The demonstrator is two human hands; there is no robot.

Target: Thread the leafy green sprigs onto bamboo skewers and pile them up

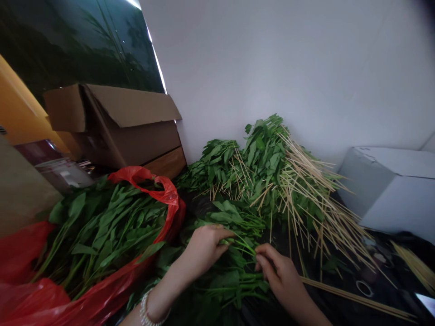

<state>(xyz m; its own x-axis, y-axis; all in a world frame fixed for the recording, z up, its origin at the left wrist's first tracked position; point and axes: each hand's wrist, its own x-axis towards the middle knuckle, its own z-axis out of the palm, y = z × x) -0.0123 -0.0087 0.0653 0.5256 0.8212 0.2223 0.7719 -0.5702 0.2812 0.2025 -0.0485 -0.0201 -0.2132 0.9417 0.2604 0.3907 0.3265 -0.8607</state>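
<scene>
My left hand (204,246), with a beaded bracelet at its wrist, is closed on a few leafy green stems (245,242) above a loose heap of leafy greens (234,285). At the other end of those stems, the thumb and fingers of my right hand (278,271) pinch the tips. A few thin bamboo skewers (356,296) stretch from beside my right hand toward the lower right; whether that hand holds them too, I cannot tell. Behind both hands lies a pile of skewered greens (268,154), with many pale sticks (316,190) pointing right.
To the left, an open red plastic bag (175,210) is full of long-stemmed greens (115,226). An open cardboard box (136,140) stands behind it. On the right are a white box (401,194) and more skewers (414,265). A pale wall (288,59) rises behind the pile.
</scene>
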